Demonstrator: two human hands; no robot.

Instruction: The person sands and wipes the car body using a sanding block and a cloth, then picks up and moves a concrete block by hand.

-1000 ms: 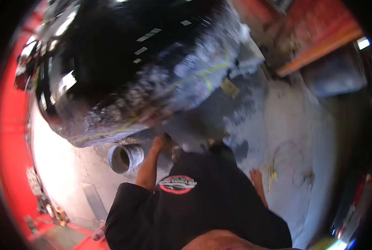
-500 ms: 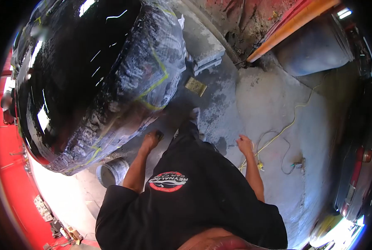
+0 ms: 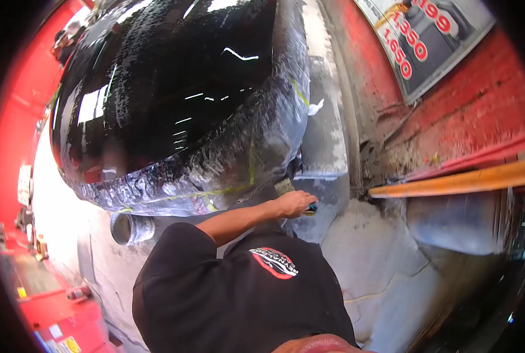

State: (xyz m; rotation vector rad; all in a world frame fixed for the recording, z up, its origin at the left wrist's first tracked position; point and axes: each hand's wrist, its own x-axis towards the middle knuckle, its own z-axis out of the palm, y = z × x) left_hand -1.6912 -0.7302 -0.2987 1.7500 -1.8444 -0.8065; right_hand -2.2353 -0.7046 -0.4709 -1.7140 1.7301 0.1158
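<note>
My left hand (image 3: 295, 203) reaches across in front of my body to the right, fingers curled around a small dark teal object (image 3: 313, 207). Its kind I cannot make out, as the hand covers most of it. Just behind the hand, a yellowish block (image 3: 283, 187) lies low near the floor, partly hidden. Beyond my arm is the glossy black car panel (image 3: 180, 88), streaked with whitish wet film. Crinkled clear plastic sheeting (image 3: 215, 170), with yellow-green tape on it, wraps the car's lower edge. My right hand is out of view.
A bucket (image 3: 134, 229) stands on the floor left of my arm. To the right are an orange beam (image 3: 450, 179), a blue-grey barrel (image 3: 456, 220) and a red wall (image 3: 480, 100) with a price sign (image 3: 424, 41). A yellow cord (image 3: 386, 288) crosses the concrete floor.
My left hand has swung from beside my body across to the right, still closed. My right hand has dropped out of view. The view has turned, and the price sign now shows.
</note>
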